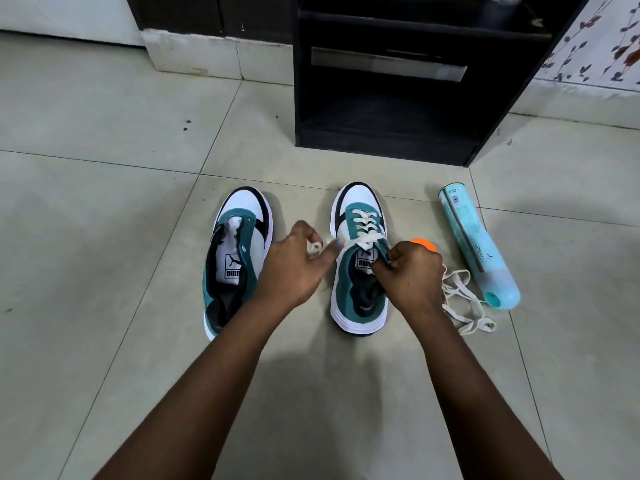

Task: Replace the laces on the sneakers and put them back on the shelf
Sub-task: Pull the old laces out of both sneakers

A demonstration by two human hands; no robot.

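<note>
Two teal, white and black sneakers stand on the tiled floor, toes pointing away from me. The left sneaker has no lace in its eyelets. The right sneaker carries a cream lace through its front eyelets. My left hand pinches one end of that lace between the two shoes. My right hand grips the right side of the right sneaker's collar by the top eyelets. A loose cream lace lies in a tangle on the floor right of that shoe.
A black open shelf unit stands just beyond the shoes. A pale turquoise spray bottle lies on its side to the right. Something orange peeks out behind my right hand. A floral wall is at the far right.
</note>
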